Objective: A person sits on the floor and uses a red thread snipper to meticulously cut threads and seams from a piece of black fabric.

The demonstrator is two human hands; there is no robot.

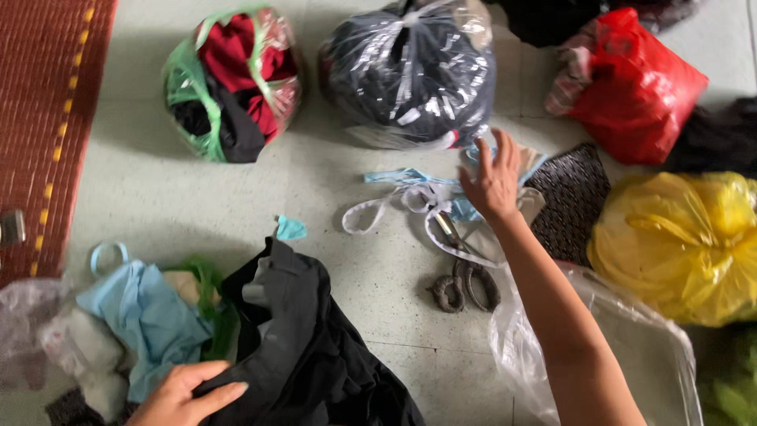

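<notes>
It looked like the floor of a home used for sorting cloth scraps. Pale floor tiles [158, 197] filled the middle of the frame, and a red woven mat [43, 118] lay along the left edge. Knotted plastic bags stuffed with fabric (green [229, 83], clear [410, 71], red [639, 91], yellow [682, 244]) ringed the top and right, with old scissors [461, 276] near centre.

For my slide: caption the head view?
Left hand on black cloth; right hand open over scraps near scissors.
</notes>
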